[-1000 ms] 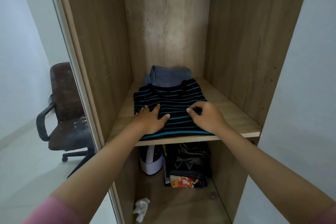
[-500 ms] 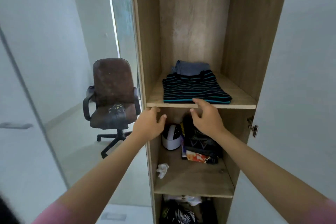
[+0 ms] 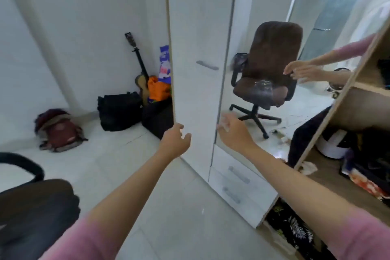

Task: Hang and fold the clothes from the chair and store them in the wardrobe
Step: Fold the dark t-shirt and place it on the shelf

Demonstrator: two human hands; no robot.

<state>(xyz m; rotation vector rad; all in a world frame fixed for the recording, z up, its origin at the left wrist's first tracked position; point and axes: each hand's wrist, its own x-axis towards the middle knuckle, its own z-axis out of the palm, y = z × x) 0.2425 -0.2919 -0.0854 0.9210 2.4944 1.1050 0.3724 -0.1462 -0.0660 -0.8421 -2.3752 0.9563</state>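
My left hand (image 3: 176, 139) and my right hand (image 3: 233, 131) are stretched out in front of me, both with fingers apart and holding nothing. The wooden wardrobe (image 3: 346, 110) stands open at the right edge; the striped folded shirt is out of view. The real chair (image 3: 31, 207), dark brown with a black armrest, fills the lower left corner. A mirror panel (image 3: 274, 59) on the wardrobe shows the chair's reflection with a dark garment on its seat, along with my reflected arms.
A white wardrobe door (image 3: 200, 48) with a grey handle stands ahead of my hands, drawers (image 3: 236, 183) below the mirror. A guitar (image 3: 140, 69), black bags (image 3: 120, 110), an orange bag (image 3: 157, 91) and a maroon backpack (image 3: 58, 131) lie along the far wall. White tiled floor spreads between.
I have turned left, away from the shelf with the striped shirt. Both hands have left the shelf edge and now hang in the air before the white door and mirror.
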